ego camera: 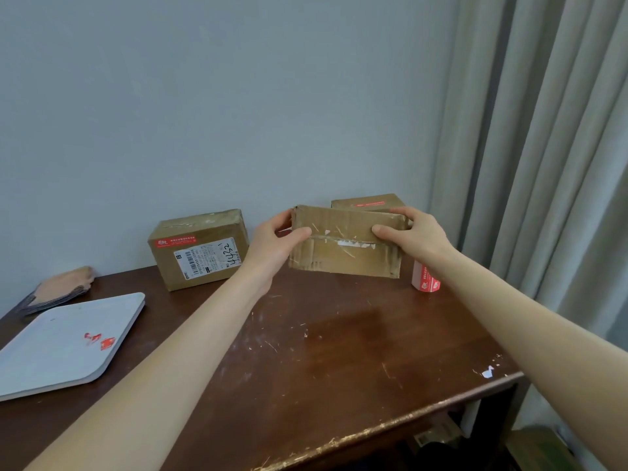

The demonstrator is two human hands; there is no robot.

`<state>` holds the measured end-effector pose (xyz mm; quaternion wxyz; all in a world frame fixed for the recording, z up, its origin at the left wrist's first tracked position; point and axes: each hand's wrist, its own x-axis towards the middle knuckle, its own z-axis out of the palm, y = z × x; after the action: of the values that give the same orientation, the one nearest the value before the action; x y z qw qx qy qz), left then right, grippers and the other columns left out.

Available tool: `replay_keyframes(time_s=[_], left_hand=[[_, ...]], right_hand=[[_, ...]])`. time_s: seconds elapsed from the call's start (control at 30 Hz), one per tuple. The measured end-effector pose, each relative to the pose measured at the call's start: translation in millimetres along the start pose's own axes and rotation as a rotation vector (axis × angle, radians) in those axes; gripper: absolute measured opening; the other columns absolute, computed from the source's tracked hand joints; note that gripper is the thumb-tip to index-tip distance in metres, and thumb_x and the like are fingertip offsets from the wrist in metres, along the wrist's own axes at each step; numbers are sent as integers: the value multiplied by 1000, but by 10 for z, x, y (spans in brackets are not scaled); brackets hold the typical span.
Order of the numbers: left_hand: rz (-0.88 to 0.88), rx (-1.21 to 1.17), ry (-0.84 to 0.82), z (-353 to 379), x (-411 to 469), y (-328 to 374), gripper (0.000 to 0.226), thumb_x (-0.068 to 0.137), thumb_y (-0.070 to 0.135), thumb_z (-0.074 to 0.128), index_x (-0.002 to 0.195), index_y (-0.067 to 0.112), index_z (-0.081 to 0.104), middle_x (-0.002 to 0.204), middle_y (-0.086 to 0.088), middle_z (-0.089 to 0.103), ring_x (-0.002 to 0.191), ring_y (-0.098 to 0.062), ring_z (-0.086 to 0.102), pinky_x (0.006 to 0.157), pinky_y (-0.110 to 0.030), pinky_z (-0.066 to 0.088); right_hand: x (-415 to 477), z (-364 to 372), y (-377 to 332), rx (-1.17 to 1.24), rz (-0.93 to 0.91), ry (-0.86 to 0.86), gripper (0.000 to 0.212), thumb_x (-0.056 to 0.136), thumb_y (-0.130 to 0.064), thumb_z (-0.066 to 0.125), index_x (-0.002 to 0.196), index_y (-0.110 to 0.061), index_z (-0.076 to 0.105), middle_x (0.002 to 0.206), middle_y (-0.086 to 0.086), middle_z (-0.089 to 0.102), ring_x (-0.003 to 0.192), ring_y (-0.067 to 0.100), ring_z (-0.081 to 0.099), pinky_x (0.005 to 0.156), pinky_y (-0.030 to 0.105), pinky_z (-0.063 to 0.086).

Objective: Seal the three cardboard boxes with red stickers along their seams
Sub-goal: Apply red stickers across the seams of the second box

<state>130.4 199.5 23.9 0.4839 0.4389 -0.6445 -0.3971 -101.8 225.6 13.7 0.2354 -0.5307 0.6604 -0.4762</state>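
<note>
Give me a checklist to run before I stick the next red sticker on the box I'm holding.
1. Held box secure: ok, left grip and right grip hold its two ends.
2. Seam facing me, flaps shut: ok.
3. Seam surface clean: not ok, torn white tape scraps remain on it.
4. Sticker pack at hand: ok, it stands on the table by the right grip.
5. A grip free to peel a sticker: not ok, both are on the box.
6. Other boxes sealed: rear box shows a red sticker on top, ok; labelled box, cannot tell.
</note>
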Motion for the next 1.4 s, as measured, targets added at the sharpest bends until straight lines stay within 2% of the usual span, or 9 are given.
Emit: replay_keyframes(time_s=[0.17,0.4,0.5,0.57,0.8,1.07,1.2,1.33,1.4], left_hand=[[-20,8,34,8,-20,-70,43,84,20,68,126,20,58,112,7,67,104,-11,62,88,-27,50],[-89,41,20,54,-42,-123,28,87,19,65,115,19,61,93,12,66,80,3,61,58,-11,44],[-114,50,47,63,-20,-142,22,89,19,62,111,18,62,95,7,67,79,0,61,57,-12,42],[-120,56,52,60,-5,-162,20,90,20,61,110,18,63,97,4,67,80,-1,61,60,-14,42],[-163,115,69,119,55,-243,18,93,25,56,108,18,63,97,1,69,87,-11,63,66,-21,45],[-251,21,65,103,115,-245,51,84,37,65,130,21,48,121,0,58,110,-18,56,94,-39,47],[-211,21,-79,110,71,-251,63,83,32,69,139,30,40,121,5,55,114,-15,51,88,-33,40],[-147,58,-69,118,76,-269,55,86,34,65,137,28,45,107,15,58,104,-6,51,84,-30,40],[-144,94,-50,112,103,-292,57,86,39,63,139,25,44,118,8,59,109,-10,53,86,-33,45]], right_hand=[[54,8,-6,-97,13,3,68,50,-78,63,102,-36,61,102,-7,68,97,20,65,84,46,55],[32,45,-72,-411,-28,4,51,82,-68,51,107,-23,56,102,-2,60,100,24,56,73,33,41],[56,57,-60,-382,-8,-61,59,78,-67,57,120,-25,54,111,-3,61,110,24,57,82,35,46],[81,54,-31,-265,24,-94,60,69,-67,65,117,-32,55,106,-7,63,101,21,62,84,41,54],[118,65,57,-223,32,-72,31,81,-50,65,108,-34,62,89,-9,65,89,19,66,84,44,55],[146,77,98,-275,71,-19,59,87,-50,57,138,-24,41,117,1,61,77,19,67,77,43,58],[210,87,123,-235,112,-21,54,88,-48,57,135,-25,45,99,-3,61,75,18,68,74,41,59],[269,88,169,-209,131,-81,66,85,-59,55,140,-24,43,117,0,64,87,20,68,76,40,59],[286,86,195,-140,134,-150,81,78,-67,58,143,-21,40,127,2,60,99,20,65,76,38,59]])
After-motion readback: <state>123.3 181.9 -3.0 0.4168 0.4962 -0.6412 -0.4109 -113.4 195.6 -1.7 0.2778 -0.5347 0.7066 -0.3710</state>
